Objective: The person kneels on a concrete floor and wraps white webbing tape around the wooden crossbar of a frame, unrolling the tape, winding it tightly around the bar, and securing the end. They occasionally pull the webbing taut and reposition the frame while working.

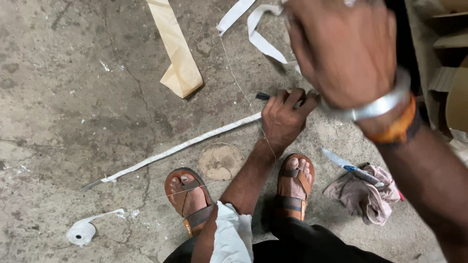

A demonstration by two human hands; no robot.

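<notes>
My left hand (282,117) is closed around the near end of a long thin rod wrapped in white tape (175,148). The rod slants across the concrete floor down to the left. A short dark stub (262,96) sticks out of the fist. My right hand (341,48) is raised close to the camera and blurred, its back toward me, with a silver bangle (378,107) and an orange band at the wrist. A loose white tape strip (261,41) loops on the floor and runs up into this hand. Its fingers are hidden.
A folded tan paper strip (178,58) lies at the top. A small white tape roll (82,233) sits at lower left. A blue-handled knife (352,168) rests on a pinkish rag (365,199). A round brown disc (220,161) lies by my sandalled feet. Cardboard (456,83) stands at right.
</notes>
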